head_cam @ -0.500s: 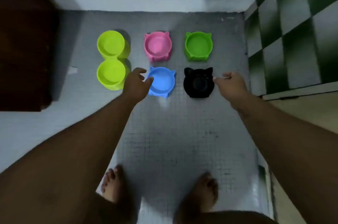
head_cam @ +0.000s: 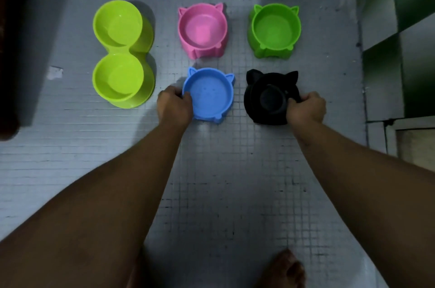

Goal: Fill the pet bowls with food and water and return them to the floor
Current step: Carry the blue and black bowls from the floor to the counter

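The left hand (head_cam: 174, 106) is gripping the blue bowl (head_cam: 209, 97) at the bowl's 9 o'clock, fingers hooked over the rim. The right hand (head_cam: 306, 110) is closing round the black bowl (head_cam: 268, 97) at about its 4 o'clock, fingers wrapped over the edge. Both bowls are sitting on the floor (head_cam: 223, 170) side by side, near each other but not touching. The blue one is looking empty; the black one is too dark for its inside to be showing clearly. The person is, by my reading, starting the pick-up for filling, so the task is only beginning. To do it well, each hand should be working its fingers under the outer wall before lifting, because a one-sided grip is likely letting the far edge droop. Raising both bowls straight up and level should be avoiding a knock against the neighbours, which are lying close. The pink bowl (head_cam: 202, 28) is standing at 12 o'clock from the blue one, the green bowl (head_cam: 274, 28) at 12 o'clock from the black one. The double bowl (head_cam: 120, 52) is lying at 9 to 11 o'clock from the left hand, near it. All three are looking empty too. A bare foot (head_cam: 284, 266) is showing at 6 o'clock, so any step back with the bowls should be going carefully.
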Tool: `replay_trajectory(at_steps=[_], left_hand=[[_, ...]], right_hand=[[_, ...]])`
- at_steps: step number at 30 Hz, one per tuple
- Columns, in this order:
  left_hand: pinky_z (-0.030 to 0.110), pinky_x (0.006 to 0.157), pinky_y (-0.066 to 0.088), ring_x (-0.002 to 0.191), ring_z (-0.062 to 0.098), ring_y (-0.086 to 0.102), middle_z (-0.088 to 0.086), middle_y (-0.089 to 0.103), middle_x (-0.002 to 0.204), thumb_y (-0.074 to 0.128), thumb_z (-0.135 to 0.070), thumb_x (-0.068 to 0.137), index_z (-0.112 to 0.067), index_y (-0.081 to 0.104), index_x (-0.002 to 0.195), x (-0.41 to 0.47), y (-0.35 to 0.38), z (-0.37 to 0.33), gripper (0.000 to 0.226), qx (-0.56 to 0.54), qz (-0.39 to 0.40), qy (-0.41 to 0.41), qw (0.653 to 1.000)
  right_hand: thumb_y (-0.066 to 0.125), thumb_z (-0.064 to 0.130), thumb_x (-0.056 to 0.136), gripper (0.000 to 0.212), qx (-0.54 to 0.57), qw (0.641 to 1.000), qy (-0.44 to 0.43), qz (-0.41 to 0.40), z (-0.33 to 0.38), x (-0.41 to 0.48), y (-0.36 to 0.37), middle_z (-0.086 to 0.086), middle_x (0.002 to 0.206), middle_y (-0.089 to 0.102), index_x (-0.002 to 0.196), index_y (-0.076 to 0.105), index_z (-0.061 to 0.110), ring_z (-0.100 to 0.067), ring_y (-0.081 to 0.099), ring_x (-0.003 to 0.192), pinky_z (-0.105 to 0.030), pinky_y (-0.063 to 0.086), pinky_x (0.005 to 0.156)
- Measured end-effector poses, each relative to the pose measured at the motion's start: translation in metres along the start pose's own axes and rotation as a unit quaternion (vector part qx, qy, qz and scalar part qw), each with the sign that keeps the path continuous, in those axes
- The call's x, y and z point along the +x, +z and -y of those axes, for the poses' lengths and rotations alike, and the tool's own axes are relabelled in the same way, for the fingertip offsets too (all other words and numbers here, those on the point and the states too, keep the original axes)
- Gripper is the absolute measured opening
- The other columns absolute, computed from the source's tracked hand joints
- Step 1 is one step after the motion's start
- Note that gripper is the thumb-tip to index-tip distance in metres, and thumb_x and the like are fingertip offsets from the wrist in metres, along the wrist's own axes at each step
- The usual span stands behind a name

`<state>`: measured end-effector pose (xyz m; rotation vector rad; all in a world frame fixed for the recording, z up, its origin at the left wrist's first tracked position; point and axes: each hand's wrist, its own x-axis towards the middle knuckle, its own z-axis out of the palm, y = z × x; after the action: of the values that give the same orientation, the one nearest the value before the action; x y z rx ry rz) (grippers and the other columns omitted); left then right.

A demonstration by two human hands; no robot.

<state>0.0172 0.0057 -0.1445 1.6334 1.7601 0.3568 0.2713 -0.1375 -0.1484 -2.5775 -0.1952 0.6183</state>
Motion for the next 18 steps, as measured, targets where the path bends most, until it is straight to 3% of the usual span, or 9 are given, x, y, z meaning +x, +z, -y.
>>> replay_trajectory(at_steps=[2,4,7,10,13,16,18], left_hand=[[0.026,0.064,0.033,0.08,0.025,0.059,0.013,0.068,0.09,0.065,-0.019,0.091,-0.001,0.066,0.091,0.001,-0.001,-0.004,0.018,-0.001,-0.005,-0.004,1.0],[0.027,0.064,0.032,0.08,0.026,0.056,0.012,0.064,0.088,0.062,-0.016,0.091,-0.002,0.06,0.091,-0.002,-0.006,-0.008,0.014,-0.015,-0.003,-0.006,1.0],[0.037,0.067,0.051,0.083,0.033,0.065,0.011,0.065,0.087,0.065,-0.018,0.087,-0.008,0.059,0.096,-0.014,-0.021,-0.019,0.015,-0.061,0.032,-0.008,0.998],[0.053,0.067,0.062,0.083,0.033,0.07,0.009,0.065,0.094,0.066,-0.022,0.083,-0.017,0.059,0.118,-0.031,-0.056,-0.035,0.036,-0.146,0.083,-0.027,0.985],[0.056,0.067,0.063,0.092,0.034,0.072,0.014,0.066,0.108,0.068,-0.022,0.081,-0.021,0.061,0.132,-0.056,-0.108,-0.069,0.051,-0.21,0.119,-0.05,0.969],[0.059,0.073,0.062,0.102,0.034,0.071,0.005,0.069,0.109,0.07,-0.03,0.075,-0.041,0.069,0.119,-0.08,-0.167,-0.104,0.046,-0.224,0.119,-0.049,0.966],[0.057,0.082,0.061,0.106,0.029,0.07,0.0,0.069,0.11,0.07,-0.027,0.08,-0.042,0.068,0.123,-0.108,-0.221,-0.146,0.046,-0.228,0.116,-0.04,0.966]], right_hand=[[0.062,0.016,0.093,0.014,0.03,0.999,-0.006,-0.009,0.001,-0.002,-0.004,-0.011,0.113,0.062,0.099,0.052,0.008,-0.024,0.06,0.099,-0.027,0.044,0.082],[0.059,0.016,0.096,0.016,0.051,0.998,-0.023,-0.01,0.003,-0.01,-0.013,-0.009,0.107,0.059,0.098,0.043,0.012,-0.018,0.055,0.092,-0.024,0.041,0.08],[0.063,0.02,0.095,0.022,0.077,0.996,-0.042,0.01,0.01,-0.026,-0.035,-0.01,0.102,0.061,0.107,0.046,0.013,-0.022,0.06,0.09,-0.028,0.049,0.075],[0.065,0.02,0.094,0.041,0.107,0.992,-0.05,0.052,0.02,-0.049,-0.067,-0.008,0.095,0.061,0.132,0.05,0.023,-0.024,0.064,0.091,-0.037,0.057,0.082],[0.067,0.026,0.091,0.051,0.128,0.988,-0.04,0.081,0.039,-0.077,-0.111,-0.006,0.101,0.065,0.14,0.052,0.03,-0.026,0.066,0.098,-0.049,0.059,0.088],[0.064,0.039,0.08,0.057,0.169,0.98,-0.022,0.097,0.058,-0.1,-0.162,-0.002,0.114,0.069,0.137,0.054,0.036,-0.024,0.068,0.103,-0.052,0.058,0.088],[0.064,0.039,0.08,0.057,0.186,0.976,-0.03,0.107,0.087,-0.134,-0.211,-0.001,0.115,0.07,0.136,0.055,0.037,-0.024,0.068,0.103,-0.052,0.058,0.088]])
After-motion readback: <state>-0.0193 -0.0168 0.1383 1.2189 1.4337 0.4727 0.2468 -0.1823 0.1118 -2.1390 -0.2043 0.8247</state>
